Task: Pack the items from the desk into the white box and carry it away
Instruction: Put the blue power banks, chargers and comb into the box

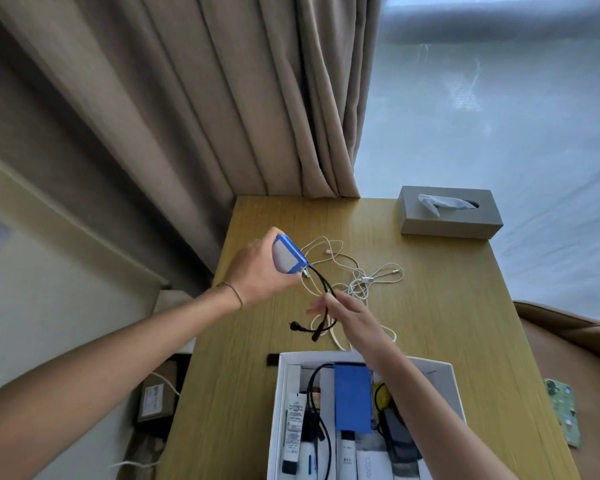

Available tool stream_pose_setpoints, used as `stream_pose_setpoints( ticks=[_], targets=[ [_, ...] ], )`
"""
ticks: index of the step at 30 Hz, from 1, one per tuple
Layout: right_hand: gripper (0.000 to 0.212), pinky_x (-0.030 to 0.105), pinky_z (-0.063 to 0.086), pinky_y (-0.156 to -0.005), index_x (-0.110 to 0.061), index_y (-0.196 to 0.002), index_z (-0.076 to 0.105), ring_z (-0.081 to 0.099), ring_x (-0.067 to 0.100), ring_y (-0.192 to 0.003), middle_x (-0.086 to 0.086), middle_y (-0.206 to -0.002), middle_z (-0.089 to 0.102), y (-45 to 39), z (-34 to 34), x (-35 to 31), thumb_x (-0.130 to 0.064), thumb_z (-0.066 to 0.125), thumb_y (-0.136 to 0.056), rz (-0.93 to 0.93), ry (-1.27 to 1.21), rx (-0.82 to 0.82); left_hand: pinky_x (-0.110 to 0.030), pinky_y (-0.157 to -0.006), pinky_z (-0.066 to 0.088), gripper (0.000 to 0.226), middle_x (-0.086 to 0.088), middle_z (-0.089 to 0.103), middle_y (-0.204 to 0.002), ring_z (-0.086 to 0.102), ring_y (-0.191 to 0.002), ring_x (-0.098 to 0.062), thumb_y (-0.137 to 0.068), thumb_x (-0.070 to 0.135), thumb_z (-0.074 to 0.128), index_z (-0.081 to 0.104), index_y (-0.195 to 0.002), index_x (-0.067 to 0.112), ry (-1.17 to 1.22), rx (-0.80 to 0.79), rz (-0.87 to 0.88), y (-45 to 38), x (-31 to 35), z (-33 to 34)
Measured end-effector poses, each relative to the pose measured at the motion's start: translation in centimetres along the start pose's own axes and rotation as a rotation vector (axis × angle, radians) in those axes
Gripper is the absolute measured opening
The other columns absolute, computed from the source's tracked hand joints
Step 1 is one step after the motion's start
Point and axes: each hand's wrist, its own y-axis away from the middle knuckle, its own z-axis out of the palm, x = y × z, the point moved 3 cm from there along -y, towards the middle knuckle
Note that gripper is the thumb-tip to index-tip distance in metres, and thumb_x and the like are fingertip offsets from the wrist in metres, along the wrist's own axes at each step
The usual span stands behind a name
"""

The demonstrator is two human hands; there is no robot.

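Biggest risk: black cord [321,292] is tangled w/ white cables [357,275] on tabletop [447,306]; lifting could drag them off the edge. White box [444,379], near edge, open, crowded, so cord may snag inside. Left hand [260,271] grasps blue-edged grey device [288,254] above tabletop; right hand [347,313] pinches its cord
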Motion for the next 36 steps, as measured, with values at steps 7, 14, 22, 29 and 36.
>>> stream_pose_setpoints(
  ticks=[7,14,22,29,36],
  targets=[
    [0.040,0.034,0.043,-0.059,-0.004,-0.082,0.058,0.043,0.021,-0.050,0.006,-0.055,0.044,4.4,-0.9,-2.5,-0.035,0.045,-0.103,-0.055,-0.295,-0.099,-0.017,-0.058,0.053,0.069,0.009,0.062,-0.096,0.064,-0.073,0.000,-0.064,0.046,0.085,0.048,-0.121,0.037,0.650,0.036,-0.297,4.8,2.3,-1.6],
    [0.037,0.024,0.016,-0.040,-0.012,-0.078,0.055,0.016,0.014,-0.047,0.000,-0.055,0.026,10.5,-3.2,1.0,-0.034,0.043,-0.106,0.110,-0.401,-0.127,-0.017,-0.058,0.054,0.059,0.002,0.063,-0.100,0.066,-0.073,-0.001,-0.076,0.040,0.082,0.047,-0.123,0.038,0.750,-0.019,-0.344,14.5,5.0,1.3],
    [0.029,0.022,0.016,-0.037,-0.015,-0.083,0.061,0.015,0.012,-0.045,0.000,-0.056,0.024,13.8,-4.6,6.5,-0.042,0.058,-0.094,0.222,-0.392,-0.014,-0.022,-0.055,0.056,0.055,-0.002,0.065,-0.099,0.070,-0.070,-0.003,-0.078,0.028,0.083,0.044,-0.118,0.032,0.827,-0.189,-0.595,21.6,5.6,8.1],
    [0.042,0.023,0.014,-0.040,-0.010,-0.088,0.069,0.015,0.011,-0.044,-0.005,-0.051,0.025,14.7,-5.5,7.9,-0.034,0.040,-0.107,0.314,-0.204,0.154,-0.040,-0.071,0.063,0.047,-0.002,0.062,-0.105,0.070,-0.086,-0.021,-0.089,0.039,0.070,0.036,-0.121,0.032,0.472,-0.465,-0.651,23.8,4.3,13.1],
    [0.039,0.025,0.021,-0.043,-0.008,-0.085,0.068,0.028,0.009,-0.042,-0.005,-0.051,0.037,14.8,-4.5,8.3,-0.023,0.040,-0.107,0.392,0.053,0.236,-0.033,-0.054,0.051,0.027,-0.003,0.060,-0.081,0.060,-0.065,-0.019,-0.103,0.032,0.046,0.037,-0.128,0.025,0.232,-0.646,-0.567,24.6,4.4,16.2]
  ],
)
